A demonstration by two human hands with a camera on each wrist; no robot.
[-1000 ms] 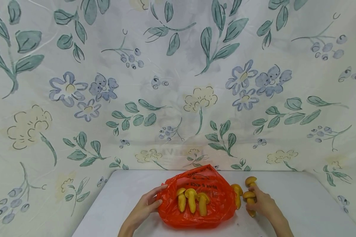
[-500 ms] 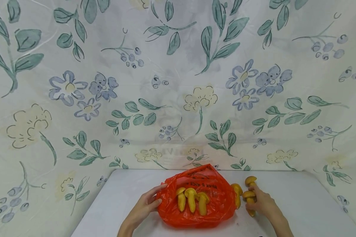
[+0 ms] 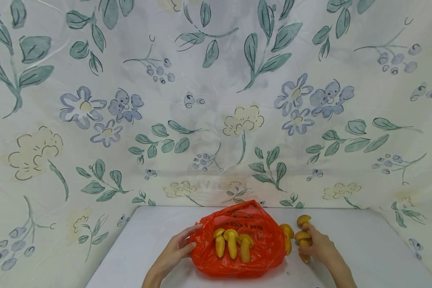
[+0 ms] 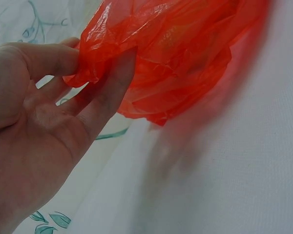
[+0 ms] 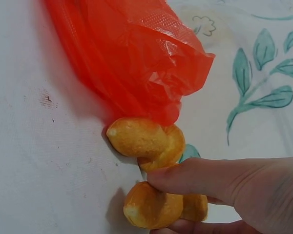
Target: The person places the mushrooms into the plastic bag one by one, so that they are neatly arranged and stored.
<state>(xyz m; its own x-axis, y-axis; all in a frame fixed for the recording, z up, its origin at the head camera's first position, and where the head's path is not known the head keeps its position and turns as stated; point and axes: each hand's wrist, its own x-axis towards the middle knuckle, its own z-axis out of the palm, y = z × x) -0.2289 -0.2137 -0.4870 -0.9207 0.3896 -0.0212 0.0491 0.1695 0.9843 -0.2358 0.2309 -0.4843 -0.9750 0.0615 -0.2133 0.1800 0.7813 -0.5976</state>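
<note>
A red plastic bag (image 3: 268,258) lies on the table with its mouth spread open. Inside, three yellow-brown mushrooms (image 3: 232,243) rest side by side. My left hand (image 3: 173,249) pinches the bag's left edge; in the left wrist view the thin plastic (image 4: 176,63) bunches between thumb and fingers. To the right of the bag, my right hand (image 3: 323,249) grips a mushroom (image 3: 303,237) between thumb and fingers, its cap pointing away from me. Another mushroom (image 5: 134,136) lies against the bag's right side, just beside the held one. One more mushroom (image 3: 304,219) sits just beyond my right fingers.
The white table (image 3: 147,224) ends at the back against a hanging cloth (image 3: 216,132) printed with flowers and leaves. Small dark specks (image 5: 48,99) mark the white surface near the bag.
</note>
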